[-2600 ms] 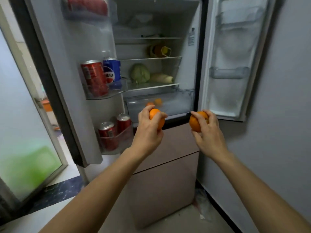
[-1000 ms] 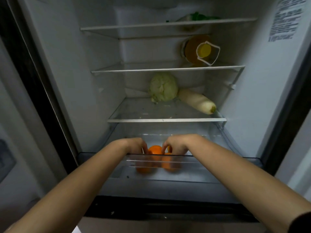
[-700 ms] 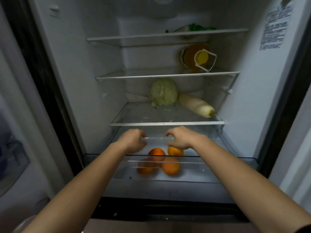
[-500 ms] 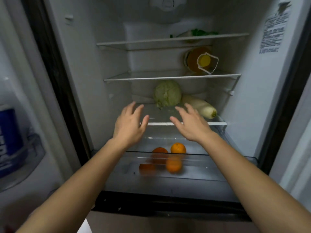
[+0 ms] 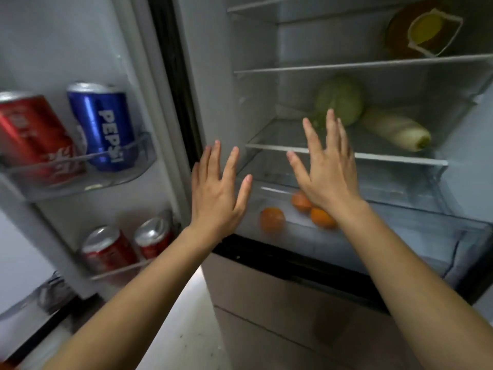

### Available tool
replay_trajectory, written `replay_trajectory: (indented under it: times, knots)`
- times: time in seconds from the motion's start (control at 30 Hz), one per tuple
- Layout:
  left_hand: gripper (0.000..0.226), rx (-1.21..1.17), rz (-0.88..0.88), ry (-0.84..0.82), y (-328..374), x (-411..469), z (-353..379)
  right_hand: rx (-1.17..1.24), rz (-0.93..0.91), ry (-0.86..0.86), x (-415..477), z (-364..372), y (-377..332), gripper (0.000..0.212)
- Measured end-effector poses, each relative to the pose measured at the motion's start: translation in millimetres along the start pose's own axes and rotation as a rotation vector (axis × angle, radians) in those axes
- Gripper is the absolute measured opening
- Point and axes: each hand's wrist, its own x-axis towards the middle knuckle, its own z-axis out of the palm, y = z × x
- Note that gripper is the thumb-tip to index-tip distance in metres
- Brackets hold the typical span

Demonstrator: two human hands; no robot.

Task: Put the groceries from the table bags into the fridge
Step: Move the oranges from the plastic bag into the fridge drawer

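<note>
The fridge stands open in front of me. Three oranges (image 5: 272, 219) lie in the clear drawer (image 5: 416, 231) at the bottom of the fridge compartment. My left hand (image 5: 217, 194) is raised in front of the fridge's left wall, fingers spread and holding nothing. My right hand (image 5: 326, 173) hovers above the drawer, fingers straight and spread, also holding nothing; it partly hides two of the oranges. A green cabbage (image 5: 340, 98) and a white radish (image 5: 394, 129) lie on the glass shelf (image 5: 373, 156) above the drawer.
The open left door holds a red can (image 5: 32, 134) and a blue Pepsi can (image 5: 102, 125) in its upper bin, and two red cans (image 5: 106, 248) in the lower bin. A yellow-capped oil jug (image 5: 424, 30) lies on a higher shelf. A closed beige drawer front (image 5: 280, 303) sits below.
Both hands set the oranges in the drawer, let go and drew back out and up, fingers spread. The view has swung left, bringing the door cans into sight.
</note>
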Motion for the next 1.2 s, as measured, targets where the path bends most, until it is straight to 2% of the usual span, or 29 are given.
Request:
replay_trajectory:
  times: [0.23,0.43,0.53,0.7,0.83,1.0,1.2]
  knots:
    - [0.058,0.082,-0.005,-0.034,-45.1,-75.2,-96.3,0.118,-0.085,0.08,-51.2,2.5,-94.7,0.071]
    - [0.056,0.202,-0.065,0.018,-133.9,-181.2,-231.5,0.28,-0.179,0.172,-115.3,-5.2,-253.0,0.076]
    - [0.059,0.333,-0.201,-0.031,-199.2,-255.0,-311.6,0.369,-0.208,0.103,-162.1,-2.1,-355.6,0.08]
    - [0.067,0.582,-0.494,-0.179,-297.4,-363.7,-433.9,0.471,-0.445,-0.052,-234.6,12.7,-518.0,0.08]
    - [0.07,0.638,-0.699,-0.161,-348.0,-431.1,-504.7,0.546,-0.564,-0.188,-274.3,21.4,-624.0,0.081]
    - [0.072,0.714,-0.846,-0.15,-406.9,-488.1,-551.2,0.603,-0.658,-0.274,-297.5,45.0,-729.9,0.081]
    - [0.071,0.787,-0.934,-0.231,-509.8,-510.3,-555.5,0.691,-0.686,-0.376,-303.6,123.2,-830.8,0.076]
